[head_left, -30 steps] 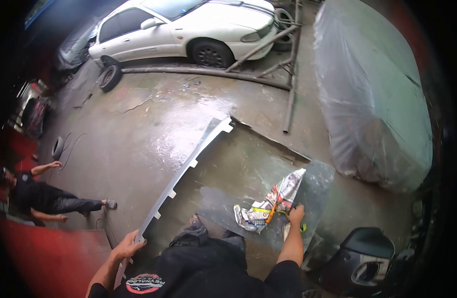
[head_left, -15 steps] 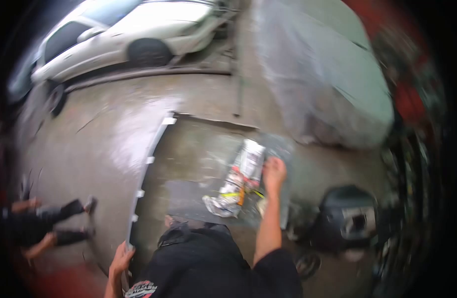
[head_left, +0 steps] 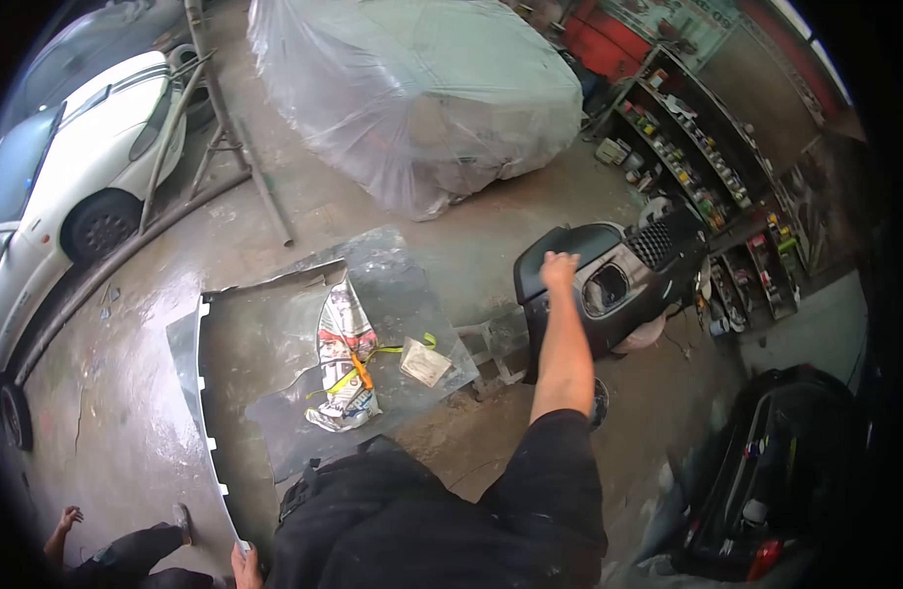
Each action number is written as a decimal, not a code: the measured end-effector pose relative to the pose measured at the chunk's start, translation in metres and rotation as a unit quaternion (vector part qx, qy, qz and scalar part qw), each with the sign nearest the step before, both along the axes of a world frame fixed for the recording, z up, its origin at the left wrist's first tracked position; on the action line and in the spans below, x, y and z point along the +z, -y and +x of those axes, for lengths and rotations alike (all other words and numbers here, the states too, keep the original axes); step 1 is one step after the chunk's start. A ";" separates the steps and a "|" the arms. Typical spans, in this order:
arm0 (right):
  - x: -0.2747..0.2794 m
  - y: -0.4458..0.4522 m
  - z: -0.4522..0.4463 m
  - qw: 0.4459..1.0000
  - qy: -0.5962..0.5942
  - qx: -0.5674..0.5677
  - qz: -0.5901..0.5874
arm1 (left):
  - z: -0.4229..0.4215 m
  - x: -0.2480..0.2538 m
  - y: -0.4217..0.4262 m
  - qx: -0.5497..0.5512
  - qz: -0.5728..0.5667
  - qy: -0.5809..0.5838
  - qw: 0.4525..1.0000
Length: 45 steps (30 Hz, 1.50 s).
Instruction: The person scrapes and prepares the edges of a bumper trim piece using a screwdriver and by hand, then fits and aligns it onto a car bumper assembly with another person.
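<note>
My left hand is at the bottom edge, its fingers wrapped round the near end of a long pale panel with white tabs along its rim. Stretched out to the right, my right hand appears over a dark moulded part with a mesh section and an opening. Its fingers are curled together; whether they hold anything is hidden. Between my arms, a newspaper-wrapped bundle lies on a grey sheet, with an orange-handled tool on it and a pale folded piece beside it.
A plastic-covered car stands ahead, and a white car behind a pipe frame at left. Shelves with cans line the right. A dark car part sits lower right. Another person's leg shows lower left.
My view has swung right, bringing the shelves into sight. My right hand has moved from beside the newspaper bundle to over the dark moulded part. My left hand stays on the panel.
</note>
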State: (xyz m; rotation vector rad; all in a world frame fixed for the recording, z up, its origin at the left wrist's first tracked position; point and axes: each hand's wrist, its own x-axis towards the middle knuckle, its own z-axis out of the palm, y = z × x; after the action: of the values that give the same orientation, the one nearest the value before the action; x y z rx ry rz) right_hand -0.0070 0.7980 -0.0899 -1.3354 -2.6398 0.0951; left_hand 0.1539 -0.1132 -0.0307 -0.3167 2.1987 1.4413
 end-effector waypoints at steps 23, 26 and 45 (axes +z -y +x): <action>0.131 0.009 0.186 0.996 0.056 -0.067 -0.029 | -0.068 0.051 -0.040 -0.148 0.013 0.209 0.967; 0.142 0.002 0.196 0.996 0.025 -0.079 -0.025 | -0.064 0.059 -0.062 -0.168 0.002 0.260 0.951; 0.064 -0.286 0.145 0.526 -0.713 -0.154 -0.437 | -0.051 -0.006 -0.301 -0.083 0.012 0.086 0.993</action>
State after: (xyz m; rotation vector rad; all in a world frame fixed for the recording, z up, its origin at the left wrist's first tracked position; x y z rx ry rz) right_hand 0.1382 1.0835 -0.0257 -0.9487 -0.7764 1.7283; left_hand 0.1033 0.1880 -0.0369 -0.2348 2.0173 1.3000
